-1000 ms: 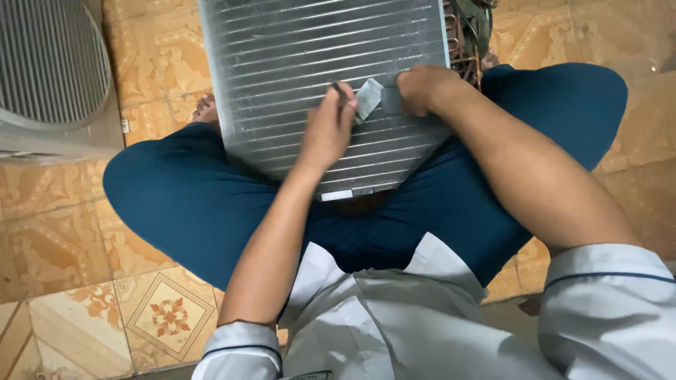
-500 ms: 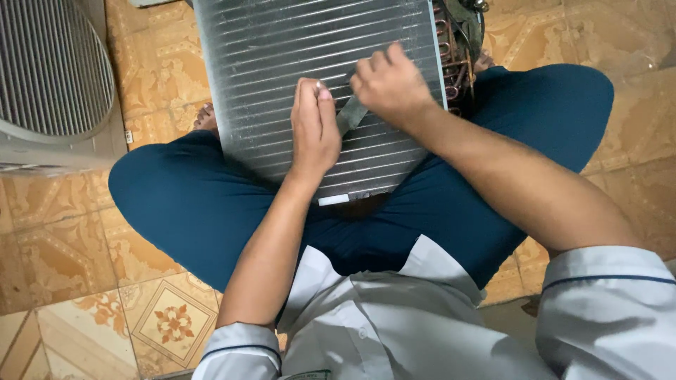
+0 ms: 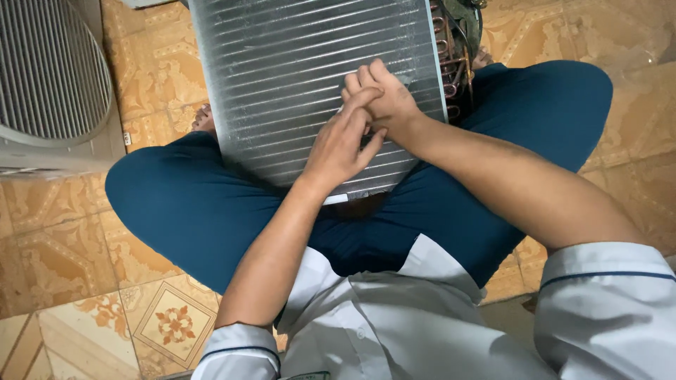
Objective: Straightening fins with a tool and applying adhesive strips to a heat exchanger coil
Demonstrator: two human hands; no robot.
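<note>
A silver finned coil panel point(image 3: 282, 77) lies tilted across my crossed legs in dark blue trousers point(image 3: 190, 211). Both hands meet on its lower right part. My right hand point(image 3: 386, 102) is curled with its fingers bent down on the fins, closed over a small grey tool that is almost fully hidden. My left hand point(image 3: 341, 144) lies flat against it, with the fingers stretched out and touching the right hand's fingers. Copper tube bends point(image 3: 454, 63) run along the panel's right edge.
A grey unit with a round slatted fan grille point(image 3: 49, 77) stands at the left on the patterned orange floor tiles point(image 3: 169, 324). My white shirt with dark piping fills the bottom of the view.
Both hands have moved up and to the right along the panel and closed together. The grey tool, seen between them before, is now covered by the right hand.
</note>
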